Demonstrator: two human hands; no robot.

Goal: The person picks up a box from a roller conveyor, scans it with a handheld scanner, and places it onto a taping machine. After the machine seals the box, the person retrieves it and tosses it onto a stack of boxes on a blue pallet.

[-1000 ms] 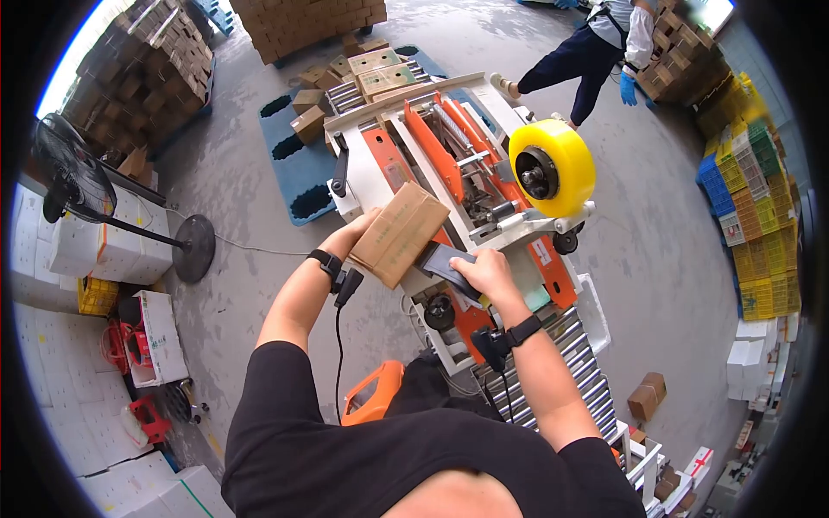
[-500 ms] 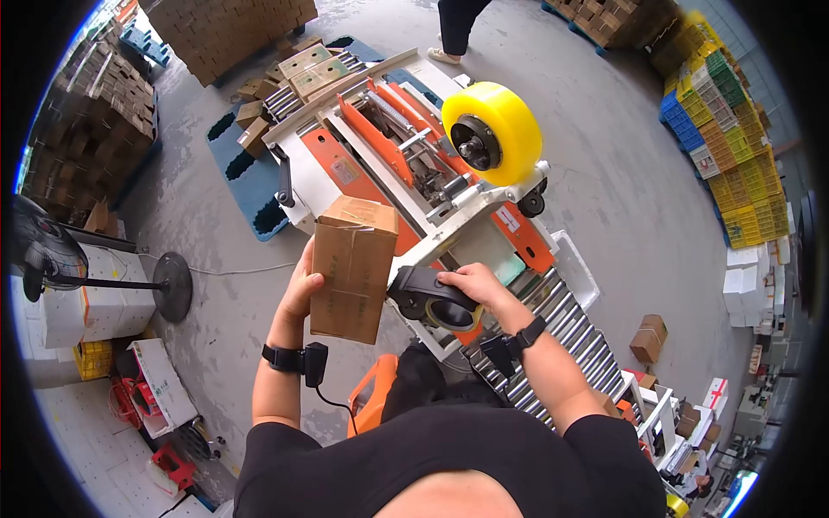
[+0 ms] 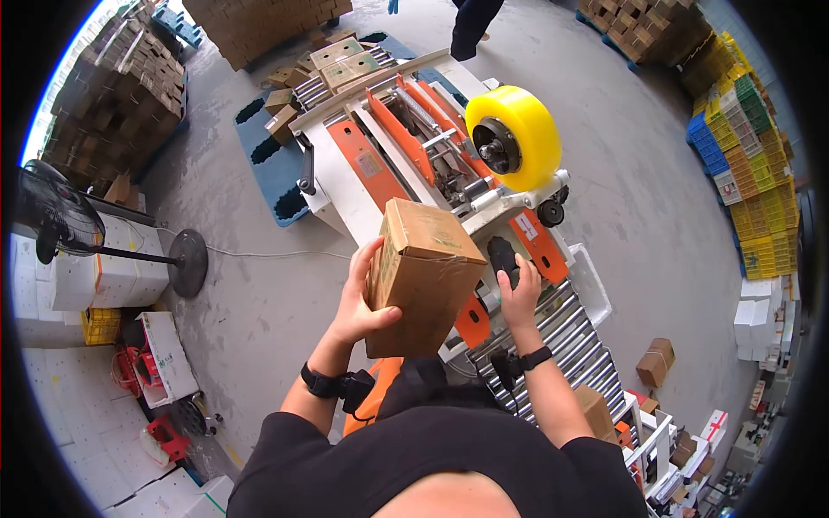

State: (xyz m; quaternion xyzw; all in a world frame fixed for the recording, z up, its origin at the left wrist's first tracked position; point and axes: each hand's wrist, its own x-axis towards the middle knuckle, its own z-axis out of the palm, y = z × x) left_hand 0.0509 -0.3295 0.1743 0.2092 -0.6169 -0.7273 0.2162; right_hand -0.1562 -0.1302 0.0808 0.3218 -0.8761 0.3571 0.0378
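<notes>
My left hand [image 3: 358, 302] grips a brown cardboard box [image 3: 423, 289] by its left side, thumb on the near face and fingers behind. The box is tilted in front of the machine, its taped top facing away from me. My right hand [image 3: 522, 298] has its thumb and fingers at a black tape dispenser [image 3: 501, 255], which is low against the machine's near end. Part of the dispenser is hidden by the hand and the machine. Beyond both hands is a white and orange carton-sealing machine [image 3: 367, 168] with a big yellow tape roll [image 3: 527, 138].
A roller conveyor [image 3: 574, 337] runs from the machine toward my right side. Another box [image 3: 596, 413] is beside my right arm, and one box [image 3: 655, 362] lies on the floor. A floor fan [image 3: 188, 263] stands left. A person's leg [image 3: 473, 26] shows at the back.
The box has moved right and closer, and tilted. My right hand has carried the tape dispenser away from my body to the machine's near end. The view has shifted slightly.
</notes>
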